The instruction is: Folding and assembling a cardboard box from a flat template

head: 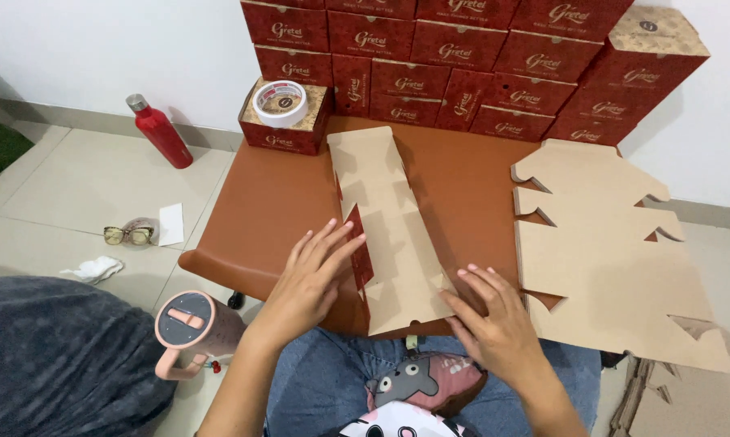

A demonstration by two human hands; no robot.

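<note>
Head view: folding a flat carton blank [393, 243] on the brown table [259, 218]
I saw my left hand [312, 279] flat, fingers together, lifting one side flap; right hand [494, 320] spread, pressing the near edge; finished red boxes [429, 57] stacked behind, more blanks [608, 251] waiting

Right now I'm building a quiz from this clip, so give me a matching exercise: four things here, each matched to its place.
Things:
1. tape roll
2. red bottle
3. glasses
4. left hand

Places:
A. leaning near the wall on the floor
B. pressing a side flap of the part-folded box
C. on top of a red box
D. on the floor tiles beside a white paper

Pairs: 1-C, 2-A, 3-D, 4-B
</note>
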